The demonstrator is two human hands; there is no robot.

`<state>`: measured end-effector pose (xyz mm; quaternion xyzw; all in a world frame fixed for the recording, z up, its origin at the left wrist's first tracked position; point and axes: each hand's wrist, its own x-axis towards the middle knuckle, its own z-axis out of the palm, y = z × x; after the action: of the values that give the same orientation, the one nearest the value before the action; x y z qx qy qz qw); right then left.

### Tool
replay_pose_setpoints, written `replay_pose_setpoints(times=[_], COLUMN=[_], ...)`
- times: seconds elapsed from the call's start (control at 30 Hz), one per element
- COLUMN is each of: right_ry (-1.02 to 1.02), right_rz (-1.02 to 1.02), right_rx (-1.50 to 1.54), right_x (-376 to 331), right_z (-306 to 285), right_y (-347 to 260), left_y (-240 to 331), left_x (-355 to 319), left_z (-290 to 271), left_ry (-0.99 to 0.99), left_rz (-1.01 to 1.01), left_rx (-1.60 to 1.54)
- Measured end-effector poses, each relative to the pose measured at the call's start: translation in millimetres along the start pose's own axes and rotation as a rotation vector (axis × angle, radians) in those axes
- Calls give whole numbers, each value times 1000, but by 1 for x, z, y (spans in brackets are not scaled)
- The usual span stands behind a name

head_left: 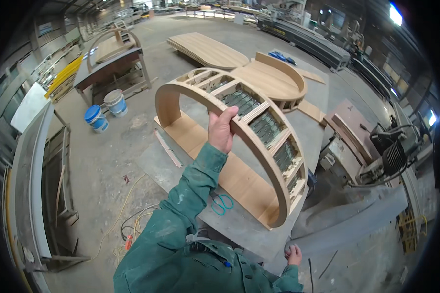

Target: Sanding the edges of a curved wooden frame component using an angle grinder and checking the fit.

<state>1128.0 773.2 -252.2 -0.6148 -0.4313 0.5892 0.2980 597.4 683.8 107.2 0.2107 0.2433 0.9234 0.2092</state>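
Observation:
My left hand (221, 129) is closed around the rim of a curved wooden frame (259, 131), thumb on top. The arched frame stands on its edge, its ribbed side turned to the right, with grey-green filling between the ribs. Inside the arch runs a flat wooden panel (239, 176). At the lower right my right hand (293, 255) hangs low beside the table, fingers curled; whether anything is in it is hidden. Two teal loops, like scissor handles (222, 204), lie on the grey table (186, 183) by the frame's near edge.
Behind the frame lie a rounded wooden tray-like piece (271, 78) and a stack of oval panels (208, 49). A saw-like machine (393, 151) stands at the right. On the left are two buckets (97, 119), a metal bench (110, 78) and cables (132, 227) on the floor.

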Motion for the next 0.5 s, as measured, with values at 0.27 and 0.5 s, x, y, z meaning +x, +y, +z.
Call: replay_pose_setpoints(times=[0.27,0.5], right_ry=[-191,-255], right_rz=[-127,-83], right_rx=[85,116], right_x=[79,116], right_z=[23,110], right_y=[-105,-164], left_y=[63,121], left_x=[-77,-149], left_z=[-50,-47], left_ry=[223,337], left_rz=[-43,-94], left_rx=[61,3])
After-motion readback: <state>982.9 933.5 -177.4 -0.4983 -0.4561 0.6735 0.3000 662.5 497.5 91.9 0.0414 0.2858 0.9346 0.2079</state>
